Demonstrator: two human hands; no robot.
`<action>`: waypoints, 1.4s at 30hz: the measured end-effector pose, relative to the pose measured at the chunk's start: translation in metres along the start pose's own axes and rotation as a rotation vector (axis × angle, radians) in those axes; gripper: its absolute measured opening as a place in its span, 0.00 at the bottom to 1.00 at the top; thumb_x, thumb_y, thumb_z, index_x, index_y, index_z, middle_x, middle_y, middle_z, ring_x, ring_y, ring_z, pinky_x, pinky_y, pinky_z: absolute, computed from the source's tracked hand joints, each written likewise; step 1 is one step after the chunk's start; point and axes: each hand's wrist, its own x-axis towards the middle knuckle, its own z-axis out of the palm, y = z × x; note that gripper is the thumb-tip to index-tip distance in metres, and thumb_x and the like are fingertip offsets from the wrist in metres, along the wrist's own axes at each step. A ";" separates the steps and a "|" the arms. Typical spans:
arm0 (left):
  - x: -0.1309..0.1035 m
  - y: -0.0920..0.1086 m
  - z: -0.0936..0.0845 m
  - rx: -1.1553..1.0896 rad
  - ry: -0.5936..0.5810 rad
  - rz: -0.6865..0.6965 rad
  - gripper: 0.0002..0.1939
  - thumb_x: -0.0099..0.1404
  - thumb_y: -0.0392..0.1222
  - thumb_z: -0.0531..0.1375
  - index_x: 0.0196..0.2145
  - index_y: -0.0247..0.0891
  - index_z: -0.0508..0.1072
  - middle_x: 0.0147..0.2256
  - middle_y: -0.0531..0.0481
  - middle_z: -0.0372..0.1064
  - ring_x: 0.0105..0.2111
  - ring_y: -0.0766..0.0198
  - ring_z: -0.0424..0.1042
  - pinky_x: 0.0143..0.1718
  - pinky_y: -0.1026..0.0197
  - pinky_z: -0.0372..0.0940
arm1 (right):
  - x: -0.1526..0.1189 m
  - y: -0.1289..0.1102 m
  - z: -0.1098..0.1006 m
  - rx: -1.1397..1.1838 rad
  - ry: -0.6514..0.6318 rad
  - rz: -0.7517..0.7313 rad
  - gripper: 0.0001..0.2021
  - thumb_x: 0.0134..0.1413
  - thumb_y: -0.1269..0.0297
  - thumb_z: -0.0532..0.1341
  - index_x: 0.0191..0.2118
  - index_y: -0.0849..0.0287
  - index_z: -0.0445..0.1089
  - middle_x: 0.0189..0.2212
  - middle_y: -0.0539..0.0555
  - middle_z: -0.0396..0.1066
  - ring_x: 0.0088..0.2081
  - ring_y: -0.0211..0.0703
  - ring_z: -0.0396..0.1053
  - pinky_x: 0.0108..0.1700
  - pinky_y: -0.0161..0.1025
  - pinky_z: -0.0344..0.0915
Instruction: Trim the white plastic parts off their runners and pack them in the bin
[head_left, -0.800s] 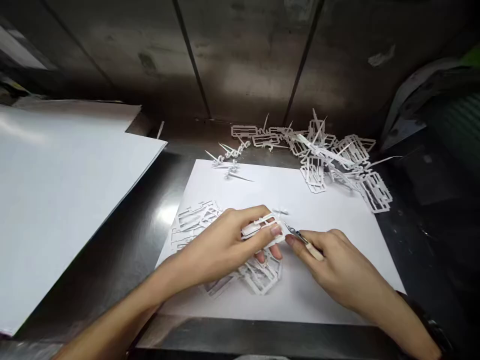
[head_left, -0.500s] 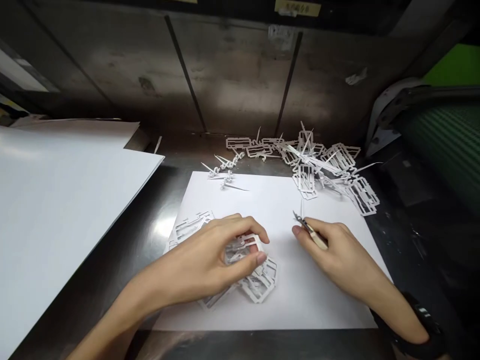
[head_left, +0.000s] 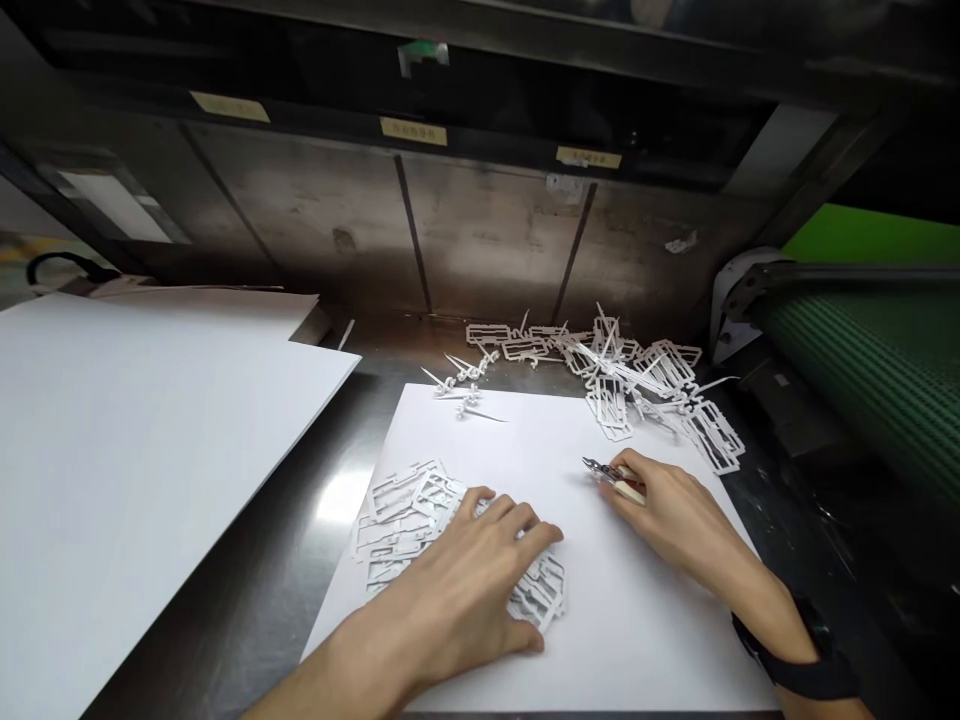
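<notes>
A pile of flat white plastic frames (head_left: 405, 510) lies on the left part of a white sheet (head_left: 637, 620). My left hand (head_left: 476, 575) rests palm down over the pile with its fingers spread. Toward the right of the sheet, my right hand (head_left: 664, 510) is closed around small cutters (head_left: 619, 478) with metal jaws and a pale handle; the jaws point left. Several thin white spiky pieces (head_left: 469, 373) lie at the sheet's back left edge. A heap of white frames and sprues (head_left: 622, 365) covers its back right corner.
Large white sheets (head_left: 150, 430) are stacked on the left of the dark metal table (head_left: 300, 540). A stained metal wall (head_left: 487, 230) with yellow labels stands behind. At the right are a green ribbed conveyor belt (head_left: 877, 350) and its metal bracket.
The view has tilted up. My left hand has turned palm down and spread over the pile, no longer curled around a frame. My right hand still grips the cutters.
</notes>
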 end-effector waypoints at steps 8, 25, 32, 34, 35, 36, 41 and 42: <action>-0.001 -0.003 -0.003 0.014 0.013 -0.058 0.44 0.55 0.45 0.84 0.65 0.42 0.74 0.61 0.41 0.74 0.62 0.40 0.72 0.74 0.32 0.55 | 0.027 -0.039 -0.008 0.314 0.001 -0.193 0.15 0.73 0.47 0.63 0.45 0.53 0.74 0.40 0.52 0.82 0.42 0.50 0.80 0.41 0.41 0.71; -0.003 -0.016 -0.022 -0.108 0.267 -0.047 0.32 0.77 0.67 0.62 0.69 0.49 0.70 0.70 0.43 0.66 0.70 0.38 0.61 0.68 0.33 0.63 | 0.057 -0.006 -0.037 -0.267 0.588 -0.117 0.17 0.73 0.69 0.58 0.62 0.62 0.72 0.54 0.69 0.80 0.55 0.67 0.74 0.56 0.56 0.63; 0.000 -0.019 -0.027 -0.071 0.525 0.033 0.19 0.86 0.55 0.50 0.64 0.46 0.70 0.64 0.47 0.72 0.65 0.49 0.68 0.65 0.41 0.63 | 0.072 -0.001 -0.050 -0.494 0.598 -0.135 0.10 0.75 0.69 0.60 0.56 0.60 0.73 0.48 0.63 0.81 0.50 0.62 0.75 0.49 0.49 0.60; 0.002 -0.017 -0.029 -0.062 0.546 0.055 0.17 0.86 0.52 0.51 0.63 0.46 0.70 0.62 0.47 0.74 0.63 0.50 0.70 0.63 0.43 0.64 | 0.074 -0.006 -0.050 -0.538 0.588 -0.163 0.12 0.77 0.65 0.60 0.59 0.60 0.72 0.51 0.63 0.80 0.52 0.61 0.74 0.51 0.49 0.60; 0.002 -0.016 -0.029 -0.061 0.551 0.061 0.16 0.86 0.52 0.51 0.62 0.46 0.70 0.61 0.48 0.75 0.62 0.51 0.71 0.62 0.44 0.64 | 0.075 -0.009 -0.049 -0.562 0.577 -0.177 0.12 0.76 0.66 0.61 0.59 0.59 0.72 0.51 0.63 0.80 0.53 0.61 0.74 0.52 0.50 0.60; 0.003 -0.016 -0.029 -0.060 0.556 0.066 0.15 0.86 0.51 0.51 0.62 0.46 0.70 0.60 0.48 0.75 0.61 0.51 0.71 0.62 0.44 0.64 | 0.077 -0.013 -0.048 -0.587 0.564 -0.188 0.11 0.76 0.67 0.61 0.58 0.59 0.73 0.52 0.63 0.79 0.53 0.61 0.73 0.53 0.50 0.61; 0.002 -0.017 -0.026 -0.046 0.614 0.092 0.13 0.86 0.47 0.52 0.59 0.45 0.72 0.57 0.49 0.78 0.58 0.51 0.73 0.60 0.44 0.65 | 0.093 -0.024 -0.045 -0.698 0.514 -0.161 0.10 0.75 0.61 0.65 0.53 0.62 0.76 0.47 0.60 0.78 0.52 0.57 0.75 0.57 0.53 0.67; 0.002 -0.017 -0.026 -0.045 0.629 0.094 0.13 0.86 0.47 0.52 0.59 0.45 0.73 0.56 0.50 0.79 0.58 0.51 0.73 0.59 0.44 0.65 | 0.096 -0.025 -0.045 -0.711 0.506 -0.156 0.12 0.75 0.58 0.66 0.53 0.62 0.76 0.48 0.58 0.78 0.51 0.55 0.75 0.58 0.54 0.69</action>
